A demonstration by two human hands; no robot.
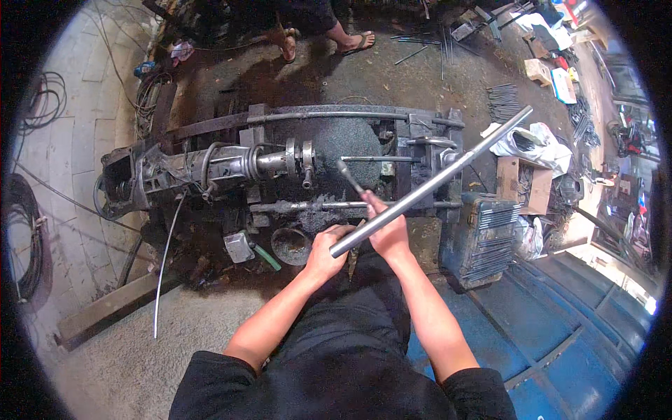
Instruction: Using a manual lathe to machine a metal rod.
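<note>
Black cable (24, 238) lies coiled well to the left of the machine (224, 164), a long, greasy metal frame with two rails, which serves as the landmark. Slanting down from the machine's near side is a thin pale rod (168, 266). Farther right, just before the near rail, lie a whitish box (239, 247), a green stick (267, 257) and a round bowl (290, 238). Next comes the left hand (327, 255), in front of the machine: its fingers are curled beside the lower end of the metal bar (434, 182), but whether they close around it cannot be told. Slim and grey, a stick-like tool (355, 178) points over the near rail, its lower part grasped by the bent fingers of the right hand (389, 227), also in front of the machine. Beyond the far rail stands another person's sandalled foot (355, 43). From the hands the bar passes over the right palm and slants up across the machine's right end. Beside that end are a dark ribbed container (479, 241) and, farther right, an open carton (525, 185).
</note>
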